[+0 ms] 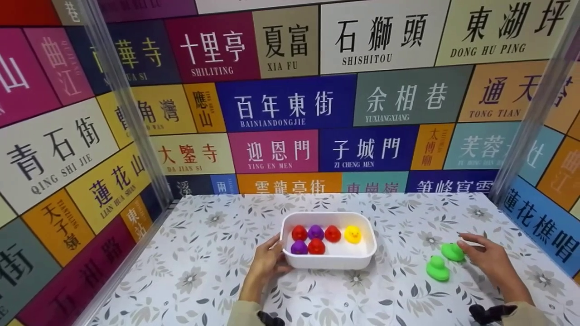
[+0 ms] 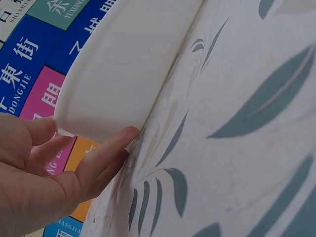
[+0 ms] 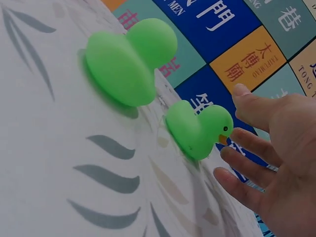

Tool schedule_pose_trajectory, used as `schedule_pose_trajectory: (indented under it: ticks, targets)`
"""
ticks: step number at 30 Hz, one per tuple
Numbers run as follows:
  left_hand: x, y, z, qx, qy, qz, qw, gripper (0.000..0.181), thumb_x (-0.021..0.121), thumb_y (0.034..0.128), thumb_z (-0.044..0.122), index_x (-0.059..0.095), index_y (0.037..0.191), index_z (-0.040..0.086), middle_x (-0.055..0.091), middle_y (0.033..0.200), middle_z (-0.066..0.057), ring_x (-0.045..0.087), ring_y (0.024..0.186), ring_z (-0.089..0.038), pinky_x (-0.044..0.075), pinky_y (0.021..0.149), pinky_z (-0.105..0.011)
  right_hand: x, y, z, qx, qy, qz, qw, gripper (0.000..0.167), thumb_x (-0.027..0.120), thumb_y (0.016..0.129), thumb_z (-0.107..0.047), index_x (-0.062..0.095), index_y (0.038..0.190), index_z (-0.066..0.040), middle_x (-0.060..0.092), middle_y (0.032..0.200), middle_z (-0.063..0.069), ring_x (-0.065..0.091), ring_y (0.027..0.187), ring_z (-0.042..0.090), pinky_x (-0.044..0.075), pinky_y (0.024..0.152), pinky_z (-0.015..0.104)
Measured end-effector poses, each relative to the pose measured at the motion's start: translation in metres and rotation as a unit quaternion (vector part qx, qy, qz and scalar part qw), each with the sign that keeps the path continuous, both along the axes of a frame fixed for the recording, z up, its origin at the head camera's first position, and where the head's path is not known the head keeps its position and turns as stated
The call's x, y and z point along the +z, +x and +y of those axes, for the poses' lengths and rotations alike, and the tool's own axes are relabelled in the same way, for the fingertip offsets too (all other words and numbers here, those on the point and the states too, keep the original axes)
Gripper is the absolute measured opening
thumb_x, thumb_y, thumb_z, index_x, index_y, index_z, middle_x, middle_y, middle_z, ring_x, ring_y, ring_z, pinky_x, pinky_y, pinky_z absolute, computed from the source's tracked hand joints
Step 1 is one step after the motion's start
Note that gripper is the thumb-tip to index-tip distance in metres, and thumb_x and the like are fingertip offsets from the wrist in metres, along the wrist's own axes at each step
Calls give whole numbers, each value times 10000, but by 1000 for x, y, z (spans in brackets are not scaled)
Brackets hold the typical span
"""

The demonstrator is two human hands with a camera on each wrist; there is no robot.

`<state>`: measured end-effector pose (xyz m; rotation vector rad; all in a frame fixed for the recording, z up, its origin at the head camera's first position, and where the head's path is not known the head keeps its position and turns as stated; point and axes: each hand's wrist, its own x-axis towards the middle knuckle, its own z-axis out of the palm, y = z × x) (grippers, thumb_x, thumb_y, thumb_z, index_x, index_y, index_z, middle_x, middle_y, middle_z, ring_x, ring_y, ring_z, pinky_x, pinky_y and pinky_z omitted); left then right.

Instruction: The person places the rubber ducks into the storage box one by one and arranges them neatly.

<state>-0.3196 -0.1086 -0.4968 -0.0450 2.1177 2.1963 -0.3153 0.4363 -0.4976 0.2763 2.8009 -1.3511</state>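
A white plastic box stands on the table, holding three red rubber ducks, two purple ones and a yellow one. My left hand rests against the left end of the box; in the left wrist view the thumb meets its rim and the extended fingers lie along its wall. To the right, two green rubber ducks sit on the cloth. Beside the farther green duck, my right hand hovers with fingers spread around its beak side, holding nothing.
A white cloth with grey flowers and leaves covers the table. Colourful panels with Chinese place names form walls behind and at both sides. Clear upright posts stand at the back corners.
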Motion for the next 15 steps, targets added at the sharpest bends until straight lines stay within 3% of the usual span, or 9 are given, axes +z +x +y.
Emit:
schedule_pose_trajectory:
  ticks: [8, 15]
  targets:
    - [1, 1, -1, -36, 126, -34, 9999, 510, 455, 1071, 213, 362, 1537, 30, 560, 1369, -339, 688, 1043, -312, 633, 739, -460, -3, -5, -7, -173, -188, -211, 9995, 851, 536, 966, -601, 314, 1554, -27, 234, 1600, 312, 382, 1389, 481, 544, 991, 477]
    - [1, 1, -1, -36, 24, 23, 10000, 508, 453, 1065, 195, 364, 1533, 19, 609, 1303, -333, 689, 985, -279, 634, 694, -440, -1, -4, -8, -263, -195, -456, 9984, 922, 518, 939, -667, 296, 1560, -23, 212, 1607, 312, 350, 1401, 497, 524, 996, 484]
